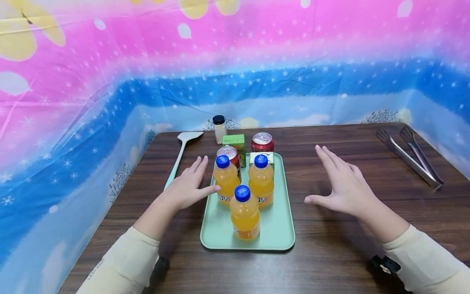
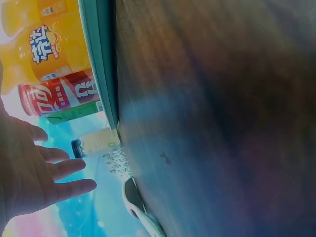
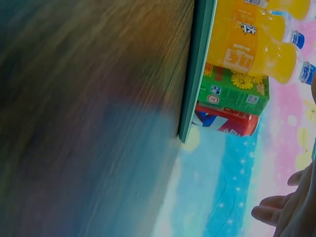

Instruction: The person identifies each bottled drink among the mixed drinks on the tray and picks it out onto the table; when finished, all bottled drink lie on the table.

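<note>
A light green tray (image 1: 216,237) on the table carries several drinks. Three orange soda bottles with blue caps stand on it, the front bottle (image 1: 245,216) nearest me. Behind them are a red can (image 1: 233,156), a green drink carton (image 1: 235,142), a second red can (image 1: 262,141) and another carton (image 3: 237,89), partly hidden by a bottle. My left hand (image 1: 189,185) hovers by the tray's left side, fingers spread, holding nothing; its thumb overlaps the left bottle (image 1: 225,179) in the head view, contact unclear. To the tray's right, my right hand (image 1: 345,183) hovers with straight fingers, apart from everything.
A pale spatula (image 1: 180,155) lies at the back left. Beyond the tray stands a small black-lidded jar (image 1: 219,130). Metal tongs (image 1: 413,159) lie at the far right of the brown wooden table (image 1: 323,249). A colourful cloth (image 1: 257,81) hangs around the table's back and sides.
</note>
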Motion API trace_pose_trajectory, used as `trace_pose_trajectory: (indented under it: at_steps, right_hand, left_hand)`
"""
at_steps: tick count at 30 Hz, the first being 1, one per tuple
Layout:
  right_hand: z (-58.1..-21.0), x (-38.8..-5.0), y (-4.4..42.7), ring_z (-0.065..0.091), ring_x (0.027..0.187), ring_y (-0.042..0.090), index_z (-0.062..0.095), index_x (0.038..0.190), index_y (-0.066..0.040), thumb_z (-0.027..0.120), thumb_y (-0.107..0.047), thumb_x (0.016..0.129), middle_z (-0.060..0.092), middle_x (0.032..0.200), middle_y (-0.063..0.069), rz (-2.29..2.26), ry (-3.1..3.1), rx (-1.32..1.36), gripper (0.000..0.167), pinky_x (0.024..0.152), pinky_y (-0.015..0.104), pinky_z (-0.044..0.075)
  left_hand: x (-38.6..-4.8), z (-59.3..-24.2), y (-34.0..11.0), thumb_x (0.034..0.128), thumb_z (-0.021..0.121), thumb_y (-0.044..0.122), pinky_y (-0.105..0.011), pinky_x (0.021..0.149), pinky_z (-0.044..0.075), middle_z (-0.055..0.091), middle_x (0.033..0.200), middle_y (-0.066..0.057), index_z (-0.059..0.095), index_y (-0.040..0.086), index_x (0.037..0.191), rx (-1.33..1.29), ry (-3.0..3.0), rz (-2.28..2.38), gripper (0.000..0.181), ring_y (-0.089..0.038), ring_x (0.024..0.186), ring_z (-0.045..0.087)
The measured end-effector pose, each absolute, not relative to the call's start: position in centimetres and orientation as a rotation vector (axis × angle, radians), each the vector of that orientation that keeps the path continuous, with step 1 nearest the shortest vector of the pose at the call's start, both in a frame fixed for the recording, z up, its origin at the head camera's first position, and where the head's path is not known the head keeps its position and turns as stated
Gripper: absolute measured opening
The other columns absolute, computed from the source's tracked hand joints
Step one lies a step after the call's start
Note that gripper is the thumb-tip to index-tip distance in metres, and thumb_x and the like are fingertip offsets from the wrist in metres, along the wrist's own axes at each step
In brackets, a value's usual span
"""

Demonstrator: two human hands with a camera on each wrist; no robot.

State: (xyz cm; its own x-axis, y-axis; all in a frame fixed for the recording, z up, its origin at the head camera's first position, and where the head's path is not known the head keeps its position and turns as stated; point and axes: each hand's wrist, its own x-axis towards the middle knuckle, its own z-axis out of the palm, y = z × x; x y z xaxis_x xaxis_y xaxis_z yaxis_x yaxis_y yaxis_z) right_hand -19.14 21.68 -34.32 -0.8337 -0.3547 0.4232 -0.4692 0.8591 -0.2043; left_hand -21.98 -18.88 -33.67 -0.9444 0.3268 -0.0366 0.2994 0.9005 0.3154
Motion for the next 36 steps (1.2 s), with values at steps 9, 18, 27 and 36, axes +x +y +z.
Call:
trace_pose_trajectory:
  at_steps: [9, 18, 27, 36]
  right_hand:
    - [-34.2, -18.7, 21.1, 0.032, 0.132, 0.034, 0.011, 0.151, -0.018, 0.075, -0.053, 0.071, 0.027, 0.150, 0.012, 0.599, -2.642, 0.702, 0.108, 0.089, 0.066, 0.033]
    - [-34.0, -17.8, 19.8, 0.031, 0.132, 0.034, 0.014, 0.151, -0.021, 0.076, -0.041, 0.076, 0.029, 0.148, 0.012, 0.822, -2.625, 0.792, 0.100, 0.099, 0.061, 0.030]
    - [-33.8, -17.2, 19.0, 0.030, 0.133, 0.029, 0.018, 0.150, -0.019, 0.078, -0.038, 0.074, 0.030, 0.148, 0.008, 0.934, -2.573, 0.832, 0.098, 0.101, 0.059, 0.031]
    - [-33.9, -17.0, 18.8, 0.038, 0.128, 0.025, 0.022, 0.148, -0.020, 0.084, -0.033, 0.068, 0.037, 0.144, 0.007, 0.983, -2.509, 0.869, 0.102, 0.099, 0.051, 0.038]
  left_hand:
    - [-22.3, -34.0, -19.3, 0.0823, 0.037, 0.076, -0.059, 0.107, 0.019, 0.009, 0.155, -0.015, 0.006, 0.011, 0.151, 0.456, 2.949, 0.553, 0.099, -0.038, 0.138, 0.014]
    - [-22.4, -34.3, -19.3, 0.0837, 0.039, 0.073, -0.054, 0.110, 0.016, 0.010, 0.154, -0.016, 0.007, 0.006, 0.150, 0.455, 2.892, 0.666, 0.100, -0.034, 0.139, 0.011]
    - [-22.5, -34.4, -19.1, 0.0817, 0.047, 0.072, -0.052, 0.110, 0.017, 0.012, 0.153, -0.019, 0.010, 0.001, 0.149, 0.439, 2.805, 0.726, 0.104, -0.034, 0.139, 0.012]
    - [-22.8, -34.9, -19.1, 0.0767, 0.061, 0.065, -0.052, 0.108, 0.024, 0.021, 0.149, -0.023, 0.015, -0.002, 0.147, 0.432, 2.725, 0.725, 0.107, -0.037, 0.136, 0.022]
